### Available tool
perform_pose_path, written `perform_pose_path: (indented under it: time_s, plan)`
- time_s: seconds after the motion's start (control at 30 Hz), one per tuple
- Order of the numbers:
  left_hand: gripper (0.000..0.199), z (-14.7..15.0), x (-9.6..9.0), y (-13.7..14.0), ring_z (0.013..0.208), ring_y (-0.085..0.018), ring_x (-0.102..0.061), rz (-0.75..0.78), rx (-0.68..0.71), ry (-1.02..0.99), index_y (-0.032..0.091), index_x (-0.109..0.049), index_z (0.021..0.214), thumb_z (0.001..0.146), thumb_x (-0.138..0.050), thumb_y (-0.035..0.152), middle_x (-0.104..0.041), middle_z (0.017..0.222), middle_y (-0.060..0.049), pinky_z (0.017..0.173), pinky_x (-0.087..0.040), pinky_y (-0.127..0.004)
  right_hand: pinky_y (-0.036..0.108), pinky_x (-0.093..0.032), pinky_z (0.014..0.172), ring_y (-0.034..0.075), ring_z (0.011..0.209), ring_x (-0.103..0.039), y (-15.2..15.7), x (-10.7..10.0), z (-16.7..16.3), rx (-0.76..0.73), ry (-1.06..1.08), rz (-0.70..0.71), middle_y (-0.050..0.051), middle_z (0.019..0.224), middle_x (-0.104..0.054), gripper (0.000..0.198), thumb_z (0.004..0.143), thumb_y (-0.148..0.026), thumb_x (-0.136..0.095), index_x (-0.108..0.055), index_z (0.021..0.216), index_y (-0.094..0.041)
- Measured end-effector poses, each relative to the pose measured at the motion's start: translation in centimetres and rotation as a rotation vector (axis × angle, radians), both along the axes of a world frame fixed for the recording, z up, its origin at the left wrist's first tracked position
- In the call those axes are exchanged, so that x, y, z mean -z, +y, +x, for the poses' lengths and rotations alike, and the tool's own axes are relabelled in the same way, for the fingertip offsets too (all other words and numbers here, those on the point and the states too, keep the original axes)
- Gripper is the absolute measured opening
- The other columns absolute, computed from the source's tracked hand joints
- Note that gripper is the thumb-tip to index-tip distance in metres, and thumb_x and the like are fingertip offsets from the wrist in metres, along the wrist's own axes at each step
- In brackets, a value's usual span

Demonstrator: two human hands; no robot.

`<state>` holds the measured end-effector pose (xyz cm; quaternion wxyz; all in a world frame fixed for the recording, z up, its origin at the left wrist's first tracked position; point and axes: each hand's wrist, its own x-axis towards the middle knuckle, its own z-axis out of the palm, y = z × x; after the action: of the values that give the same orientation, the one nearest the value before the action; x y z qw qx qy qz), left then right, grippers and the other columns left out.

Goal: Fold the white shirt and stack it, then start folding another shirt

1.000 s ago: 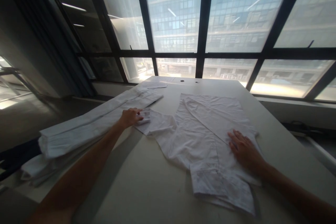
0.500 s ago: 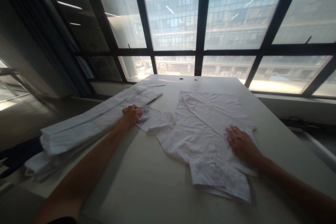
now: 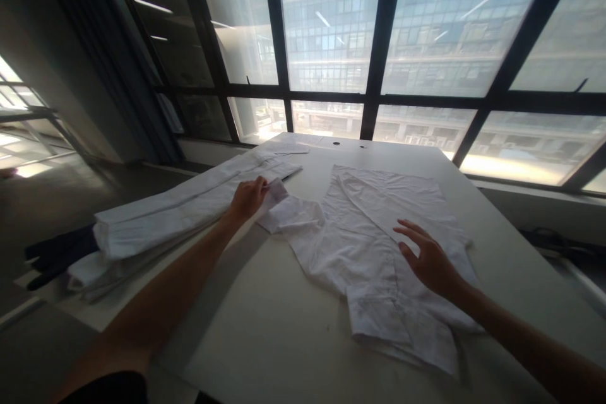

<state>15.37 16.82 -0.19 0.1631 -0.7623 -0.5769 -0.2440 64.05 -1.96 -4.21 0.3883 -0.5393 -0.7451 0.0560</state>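
Observation:
A white short-sleeved shirt [image 3: 355, 246] lies spread on the white table, its fabric wrinkled. One sleeve reaches toward the left; another, with a wide cuff, points toward me. My left hand [image 3: 249, 197] pinches the end of the left sleeve and holds its edge raised off the tabletop. Above the shirt's right part hovers my right hand [image 3: 428, 259], fingers spread and holding nothing. Left of the shirt, a stack of folded white garments [image 3: 189, 205] runs along the table's edge, close beside my left hand.
The white table [image 3: 265, 328] extends to the windows [image 3: 331, 31] at the far side. Dark cloth [image 3: 61, 252] sticks out by the near end of the stack. A dark curtain [image 3: 113, 69] hangs at left. Dark items [image 3: 558, 243] sit beyond the table's right edge.
My left hand has gone from resting on the sleeve to pinching its end and lifting it. My right hand has risen off the shirt. The view has shifted slightly.

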Motion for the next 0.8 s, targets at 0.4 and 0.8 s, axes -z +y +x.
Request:
perform_pose_path:
  time_s: [0.4,0.8]
  plan:
    - [0.010,11.8,2.4,-8.6,0.080,-0.020,-0.075,-0.033,0.387,-0.343,0.023,-0.065,0.101,0.099,-0.063,0.033,-0.077,0.087,-0.002,0.071,-0.055,-0.027,0.037,-0.059,0.079,0.020,0.083,-0.072,7.2,-4.7,-16.2,-0.436,0.941,-0.960,0.012,0.108,-0.074,0.039,0.097,-0.056,-0.060,-0.068,0.105,-0.018]
    - [0.039,13.1,1.6,-10.9,0.130,-0.021,-0.064,-0.154,0.917,-0.262,0.024,-0.060,0.142,0.103,-0.055,0.025,-0.065,0.144,-0.009,0.111,-0.052,-0.037,0.036,-0.064,0.069,0.019,0.073,-0.070,9.3,-4.4,-13.5,-0.112,1.085,-0.711,0.004,0.085,-0.071,0.012,0.089,-0.030,-0.071,-0.063,0.089,-0.020]
